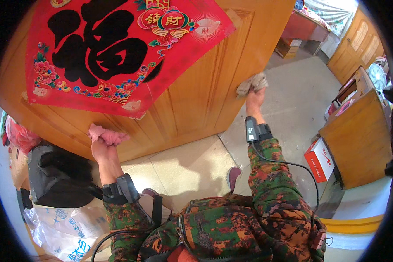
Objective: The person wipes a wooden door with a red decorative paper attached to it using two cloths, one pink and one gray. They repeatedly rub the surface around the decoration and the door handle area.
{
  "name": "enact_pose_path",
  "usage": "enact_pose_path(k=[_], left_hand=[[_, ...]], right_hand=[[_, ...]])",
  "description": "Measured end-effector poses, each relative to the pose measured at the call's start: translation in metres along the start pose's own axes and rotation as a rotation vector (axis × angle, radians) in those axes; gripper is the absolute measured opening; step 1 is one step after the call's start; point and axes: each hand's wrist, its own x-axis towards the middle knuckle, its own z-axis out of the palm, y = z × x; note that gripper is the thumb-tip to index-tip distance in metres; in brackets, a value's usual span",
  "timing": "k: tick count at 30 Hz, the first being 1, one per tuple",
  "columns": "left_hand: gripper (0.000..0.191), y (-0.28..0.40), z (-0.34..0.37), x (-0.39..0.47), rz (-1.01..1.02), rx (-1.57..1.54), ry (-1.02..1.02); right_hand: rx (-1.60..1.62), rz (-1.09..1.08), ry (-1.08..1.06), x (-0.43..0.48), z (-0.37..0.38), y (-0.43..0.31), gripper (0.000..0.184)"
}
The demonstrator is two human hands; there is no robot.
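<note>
A brown wooden door (180,111) stands before me, with a red paper decoration (170,62) bearing large black writing stuck on it. My left hand (102,151) holds a pink cloth (108,135) against the door's panels, below the paper. On the right, my right hand (256,100) grips a grey-beige cloth (252,84) at the door's free edge. Both arms reach forward, and a dark device is strapped at each wrist. The fingers are largely hidden by the cloths.
A black bag (62,177) and a clear plastic bag with blue writing (68,229) lie at the left. At the right stand a wooden cabinet (363,137), a red and white box (319,160) and a white fan (377,73). Another wooden door (357,42) is farther back.
</note>
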Motion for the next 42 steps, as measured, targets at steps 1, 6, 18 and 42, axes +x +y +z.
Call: enact_pose_path(k=[1,6,18,42], left_hand=[[0.018,0.0,0.001,0.0,0.005,0.009,0.046],[0.015,0.0,-0.01,0.005,-0.028,0.012,-0.028],[0.019,-0.003,-0.011,0.003,-0.008,0.137,0.083],[0.02,-0.003,-0.013,0.001,-0.075,0.045,0.04]], right_hand=[[-0.013,0.104,0.037,-0.018,-0.006,0.019,0.042],[-0.082,0.436,0.136,-0.088,-0.023,0.092,0.053],[-1.422,0.382,-0.108,-0.227,-0.021,0.33,0.026],[0.349,1.191,0.391,-0.167,0.071,-0.007,0.018]])
